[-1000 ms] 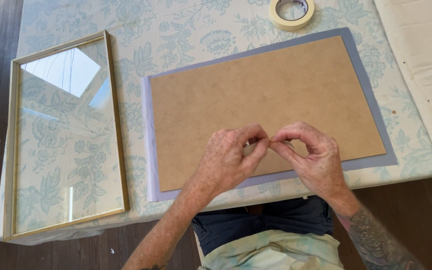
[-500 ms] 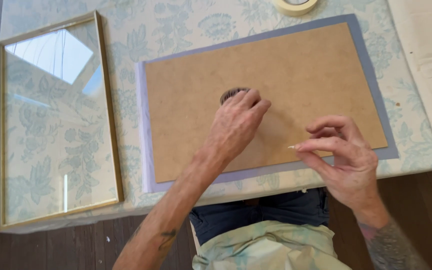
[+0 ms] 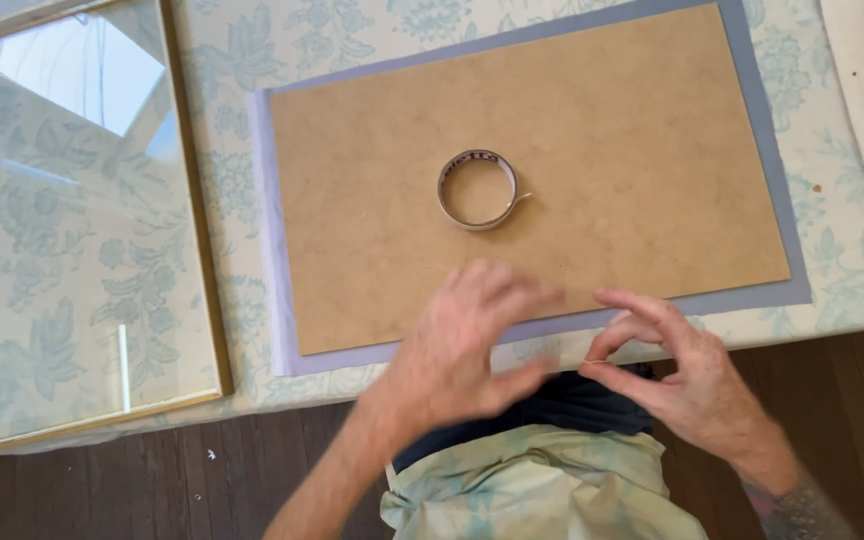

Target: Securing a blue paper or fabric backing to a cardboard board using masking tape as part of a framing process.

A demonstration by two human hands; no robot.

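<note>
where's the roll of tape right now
In the head view, the roll of tape lies near the middle of the brown board, just beyond both hands, touching neither.

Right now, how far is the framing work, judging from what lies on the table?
Done: the brown backing board lies on the lilac sheet, and a small tape roll rests on the board. In hand: the left hand and right hand meet at the board's near edge; the right pinches something too small to tell. Left: the gold glazed frame lies apart, unfilled.
</note>
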